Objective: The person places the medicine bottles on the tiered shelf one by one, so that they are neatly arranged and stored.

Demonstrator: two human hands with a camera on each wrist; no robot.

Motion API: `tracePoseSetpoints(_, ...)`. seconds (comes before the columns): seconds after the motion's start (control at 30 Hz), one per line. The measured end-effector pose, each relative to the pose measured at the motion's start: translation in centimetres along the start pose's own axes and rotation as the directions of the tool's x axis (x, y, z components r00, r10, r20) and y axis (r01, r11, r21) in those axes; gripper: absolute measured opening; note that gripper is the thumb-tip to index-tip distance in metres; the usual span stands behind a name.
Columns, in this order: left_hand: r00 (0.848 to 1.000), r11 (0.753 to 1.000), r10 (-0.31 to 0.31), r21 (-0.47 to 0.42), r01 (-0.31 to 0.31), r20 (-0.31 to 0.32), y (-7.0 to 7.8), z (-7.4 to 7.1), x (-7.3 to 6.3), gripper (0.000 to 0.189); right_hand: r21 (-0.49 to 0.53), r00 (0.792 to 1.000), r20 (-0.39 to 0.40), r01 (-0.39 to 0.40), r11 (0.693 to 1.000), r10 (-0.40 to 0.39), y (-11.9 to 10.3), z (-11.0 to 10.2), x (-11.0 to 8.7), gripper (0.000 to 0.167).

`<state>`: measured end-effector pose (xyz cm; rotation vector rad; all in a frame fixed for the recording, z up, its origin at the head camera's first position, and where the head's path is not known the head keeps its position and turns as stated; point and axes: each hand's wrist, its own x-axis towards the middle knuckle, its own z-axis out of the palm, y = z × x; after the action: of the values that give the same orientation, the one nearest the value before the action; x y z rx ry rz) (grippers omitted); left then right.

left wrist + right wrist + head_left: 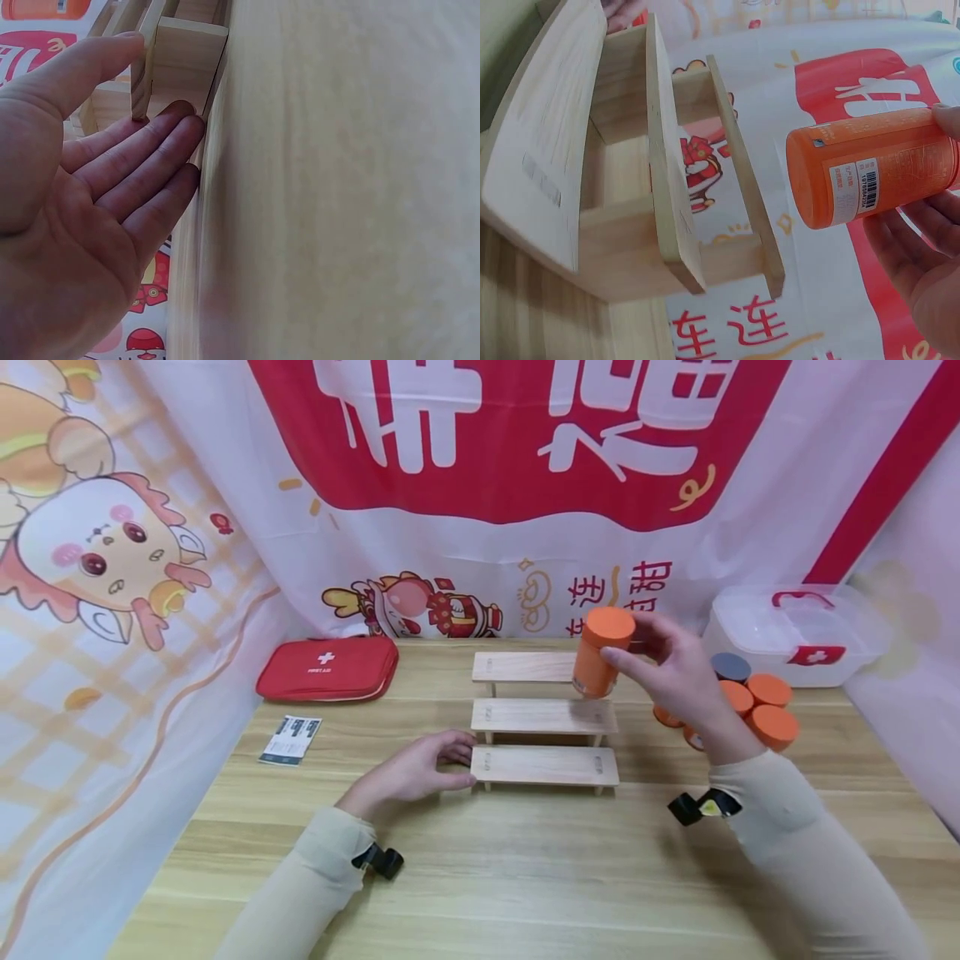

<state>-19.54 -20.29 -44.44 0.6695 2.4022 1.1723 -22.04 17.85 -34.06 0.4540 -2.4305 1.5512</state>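
Observation:
My right hand (682, 672) holds an orange pill bottle (600, 652) with an orange cap, raised above the right end of a three-step wooden display stand (543, 766). The right wrist view shows a barcode label on the bottle (877, 169), near its base, which is apart from the stand. At the stand's left end is my left hand (416, 768). In the left wrist view, the left thumb meets the edge of the front step (146, 71), while the other fingers extend loosely beside the stand. No bottles stand on the visible step surfaces.
Several orange-capped bottles (772, 727) and one with a grey cap (731, 667) cluster at the right. Behind them sits a clear first-aid box (750, 627). At the left are a red first-aid pouch (330, 672) and a printed card (291, 742). A printed curtain (465, 552) hangs behind.

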Motion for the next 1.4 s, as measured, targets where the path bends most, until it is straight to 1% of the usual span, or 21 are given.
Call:
tracePoseSetpoints(0.47, 1.0, 1.0, -0.019, -0.002, 0.019, 0.007, 0.0, -0.1, 0.0, 0.057, 0.058, 0.998, 0.058, 0.028, 0.998, -0.031, 0.2, 3.6, 2.9, 0.055)
tracePoseSetpoints(0.7, 1.0, 1.0, -0.031, -0.001, 0.031, 0.003, 0.1, -0.1, -0.1, 0.058, 0.086, 0.996, 0.088, 0.013, 0.996, -0.021, 0.2, 5.5, 4.3, 0.055)
tracePoseSetpoints(0.97, 0.999, 0.999, -0.051, -0.009, 0.051, 0.01, 0.1, -0.1, -0.1, 0.06, 0.105, 0.996, 0.093, -0.009, 0.994, -0.001, -0.2, 7.5, 5.3, 0.062)
tracePoseSetpoints(1.1, 0.999, 0.999, -0.051, -0.012, 0.051, 0.008, 0.2, -0.1, -0.2, 0.06, 0.133, 0.995, 0.099, -0.026, 0.991, 0.013, -0.4, 8.5, 5.9, 0.064)
tracePoseSetpoints(1.2, 0.999, 0.999, -0.049, -0.012, 0.049, 0.006, 0.3, -0.1, -0.2, 0.059, 0.136, 0.995, 0.1, -0.036, 0.99, 0.023, -0.6, 9.1, 6.3, 0.064)
tracePoseSetpoints(1.4, 0.999, 0.999, -0.038, -0.003, 0.038, 0.002, 0.0, 0.0, -0.1, 0.058, 0.132, 0.995, 0.098, -0.023, 0.991, 0.01, -0.7, 10.0, 6.6, 0.063)
